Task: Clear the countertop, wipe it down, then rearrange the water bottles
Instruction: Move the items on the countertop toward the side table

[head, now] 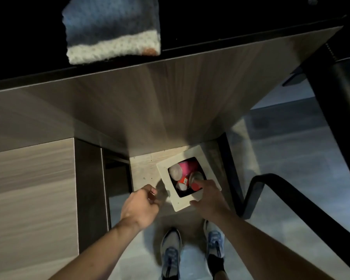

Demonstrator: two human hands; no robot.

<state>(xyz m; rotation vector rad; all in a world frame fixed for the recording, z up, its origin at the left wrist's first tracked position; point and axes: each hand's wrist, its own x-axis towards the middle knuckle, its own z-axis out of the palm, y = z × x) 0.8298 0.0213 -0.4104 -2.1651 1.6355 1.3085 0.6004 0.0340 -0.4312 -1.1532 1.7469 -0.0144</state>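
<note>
Dim floor under dark worktop, cloth on its edge: bin nearly full of cans; right hand pinching red can at the opening, left hand loosely curled, empty; can may bounce out.

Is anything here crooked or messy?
Yes. The white bin on the floor sits turned at an angle to the wooden counter, and it is stuffed with cans and cups. Up top, the knitted cloth hangs a little over the counter's edge.
</note>
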